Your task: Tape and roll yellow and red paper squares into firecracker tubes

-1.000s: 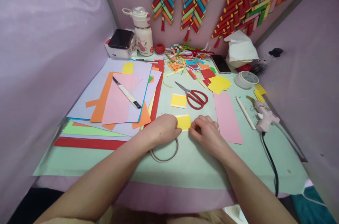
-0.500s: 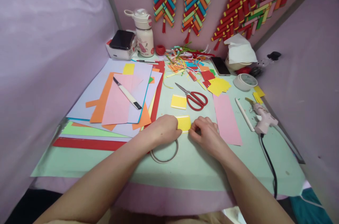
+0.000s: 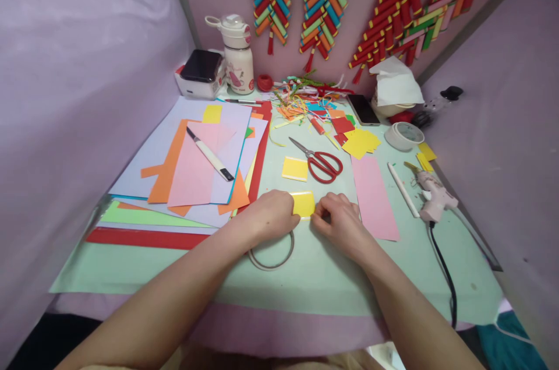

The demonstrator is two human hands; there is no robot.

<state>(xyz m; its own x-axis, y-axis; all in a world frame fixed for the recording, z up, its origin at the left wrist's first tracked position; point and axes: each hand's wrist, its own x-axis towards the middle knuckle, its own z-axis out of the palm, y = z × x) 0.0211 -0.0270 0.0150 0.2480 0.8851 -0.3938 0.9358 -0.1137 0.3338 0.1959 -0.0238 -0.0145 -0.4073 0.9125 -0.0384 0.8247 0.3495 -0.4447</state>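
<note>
A small yellow paper piece (image 3: 303, 205) with pale strips along its upper and lower edges lies between my hands. My left hand (image 3: 273, 212) is closed at its left side, and the fingers cover that end. At the lower right corner, my right hand (image 3: 337, 217) pinches the edge; its fingertips are partly hidden. Below my left hand lies a thin roll of tape (image 3: 271, 267), partly covered by the hand. Just beyond are a second yellow paper piece (image 3: 295, 168) with pale edge strips and red-handled scissors (image 3: 322, 165).
On the left, a utility knife (image 3: 209, 153) rests on stacked coloured paper (image 3: 131, 169). Pink paper (image 3: 374, 198), a white stick (image 3: 402, 189) and a corded glue gun (image 3: 437, 198) lie right. Behind are paper scraps (image 3: 360, 143), a phone (image 3: 363, 109) and a bottle (image 3: 239, 67).
</note>
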